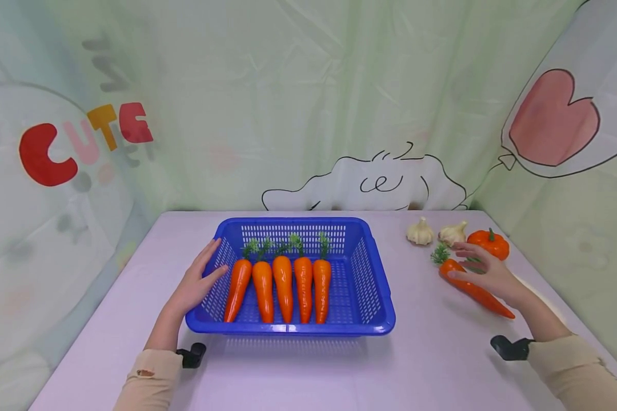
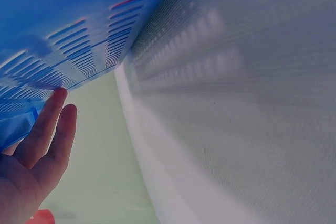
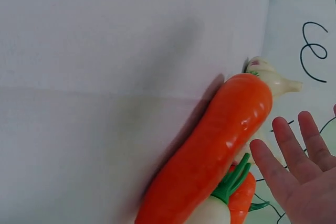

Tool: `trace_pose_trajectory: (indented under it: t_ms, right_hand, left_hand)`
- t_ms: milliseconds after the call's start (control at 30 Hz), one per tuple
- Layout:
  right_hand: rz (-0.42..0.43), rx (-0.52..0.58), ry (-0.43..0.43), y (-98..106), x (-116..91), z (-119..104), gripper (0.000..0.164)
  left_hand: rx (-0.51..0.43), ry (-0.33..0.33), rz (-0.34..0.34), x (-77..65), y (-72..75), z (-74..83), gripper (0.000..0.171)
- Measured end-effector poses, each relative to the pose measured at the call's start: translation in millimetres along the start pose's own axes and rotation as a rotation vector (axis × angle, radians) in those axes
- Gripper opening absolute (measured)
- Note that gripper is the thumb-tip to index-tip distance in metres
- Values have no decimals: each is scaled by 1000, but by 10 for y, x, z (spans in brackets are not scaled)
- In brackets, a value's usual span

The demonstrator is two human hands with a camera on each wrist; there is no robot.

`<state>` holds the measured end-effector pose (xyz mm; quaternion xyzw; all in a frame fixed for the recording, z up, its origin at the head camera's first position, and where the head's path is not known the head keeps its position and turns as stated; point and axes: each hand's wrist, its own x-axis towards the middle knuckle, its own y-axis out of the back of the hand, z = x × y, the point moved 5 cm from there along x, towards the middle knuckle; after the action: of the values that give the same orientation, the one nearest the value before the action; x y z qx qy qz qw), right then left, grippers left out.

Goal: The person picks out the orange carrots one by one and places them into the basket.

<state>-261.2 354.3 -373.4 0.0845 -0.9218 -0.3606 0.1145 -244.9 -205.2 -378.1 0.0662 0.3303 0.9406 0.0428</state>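
Note:
A blue plastic basket [image 1: 385, 308] holds several orange carrots [image 1: 284, 288] laid side by side, green tops toward the back. My left hand [image 1: 197, 285] is at the basket's left side, with its fingers fairly straight along the slotted wall and the thumb over the rim. In the left wrist view, two fingertips [image 2: 59, 94] show right by the slots. On the right, my right hand [image 1: 485, 274] hovers over a single carrot [image 1: 475, 290], fingers apart and holding nothing. That carrot [image 3: 210, 150] lies beside the spread fingers in the right wrist view.
Two garlic bulbs [image 1: 420, 232] and a small orange pumpkin [image 1: 493, 244] stand at the back right. A white vegetable with green stems [image 3: 212, 211] lies beside the loose carrot, partly hidden by my right arm in the head view. Printed curtains [image 1: 308, 103] surround the white table [image 1: 432, 365].

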Motion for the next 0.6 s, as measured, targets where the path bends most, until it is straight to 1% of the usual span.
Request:
trace_pose_trajectory:
  t_ms: [167,367,467,600]
  right_hand:
    - [-24,35,-53,-22,-15,49,67]
    - [-47,24,-102,-34,-15,108,70]
    - [-77,10,-119,-52,-13,122,69]
    - [-142,-3,-136,-93,-21,143,67]
  left_hand:
    - [-3,-2,0,-3,1,12,66]
    - [-8,-7,3,-1,6,27,66]
    - [-9,-3,3,-6,5,26,66]
    - [-8,-1,2,-11,5,26,66]
